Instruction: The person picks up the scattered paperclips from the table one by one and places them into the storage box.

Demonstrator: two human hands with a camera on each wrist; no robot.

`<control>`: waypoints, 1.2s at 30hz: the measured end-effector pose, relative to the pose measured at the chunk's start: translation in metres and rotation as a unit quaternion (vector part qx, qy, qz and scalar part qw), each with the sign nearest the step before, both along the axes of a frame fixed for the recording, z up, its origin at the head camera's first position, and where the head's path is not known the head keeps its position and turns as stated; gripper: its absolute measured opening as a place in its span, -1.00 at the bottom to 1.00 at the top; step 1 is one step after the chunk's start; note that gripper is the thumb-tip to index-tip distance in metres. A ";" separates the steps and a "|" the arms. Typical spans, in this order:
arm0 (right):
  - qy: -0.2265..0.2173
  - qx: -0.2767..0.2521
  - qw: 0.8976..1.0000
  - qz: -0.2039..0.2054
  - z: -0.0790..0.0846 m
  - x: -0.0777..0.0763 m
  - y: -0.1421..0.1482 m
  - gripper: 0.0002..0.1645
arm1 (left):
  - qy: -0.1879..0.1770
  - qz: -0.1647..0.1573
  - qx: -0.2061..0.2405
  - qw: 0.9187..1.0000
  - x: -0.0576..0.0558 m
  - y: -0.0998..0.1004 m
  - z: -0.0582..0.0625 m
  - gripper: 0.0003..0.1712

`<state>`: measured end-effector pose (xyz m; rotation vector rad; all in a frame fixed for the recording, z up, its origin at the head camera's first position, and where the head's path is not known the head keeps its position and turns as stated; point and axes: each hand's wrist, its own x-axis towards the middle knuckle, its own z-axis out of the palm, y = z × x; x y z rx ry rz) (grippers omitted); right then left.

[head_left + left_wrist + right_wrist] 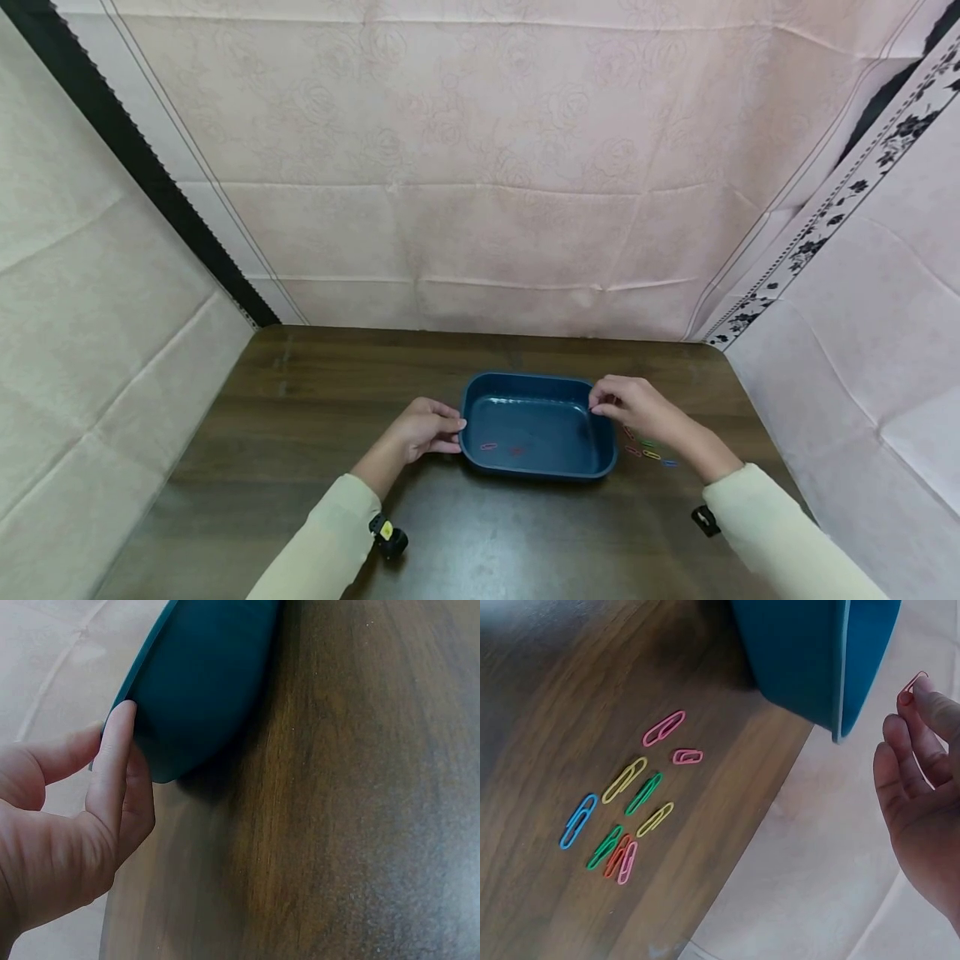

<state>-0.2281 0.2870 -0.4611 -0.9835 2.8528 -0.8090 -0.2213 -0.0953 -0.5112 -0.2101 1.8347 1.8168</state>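
A blue plastic tray (558, 433) stands on the wooden table, with a pink paper clip (488, 446) and a red paper clip (517, 451) on its floor. My left hand (423, 429) pinches the tray's left rim between thumb and fingers, which the left wrist view shows close up. Over the tray's right rim, my right hand (633, 406) holds a reddish paper clip (911, 684) between thumb and index fingertip. To the right of the tray lie several loose paper clips, among them a blue one (578, 821), a yellow one (624, 780) and a green one (643, 793).
The brown tabletop (300, 475) stretches around the tray. Pale patterned cloth (487, 167) hangs behind the table's far edge, and further cloth panels flank it on both sides. A small black device is worn at each wrist.
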 end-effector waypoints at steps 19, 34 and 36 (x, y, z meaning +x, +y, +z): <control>-0.045 0.030 0.995 0.081 -0.002 -0.006 -0.034 -0.85 | -0.001 0.002 0.001 1.000 -0.001 -0.001 -0.002 -0.66; -0.085 0.064 0.990 0.095 -0.003 -0.009 -0.053 -0.90 | -0.002 0.000 -0.001 1.000 -0.001 -0.001 -0.001 -0.65; -0.085 0.066 0.989 0.100 -0.004 -0.009 -0.055 -0.90 | -0.003 0.001 0.000 1.000 -0.002 -0.001 -0.001 -0.65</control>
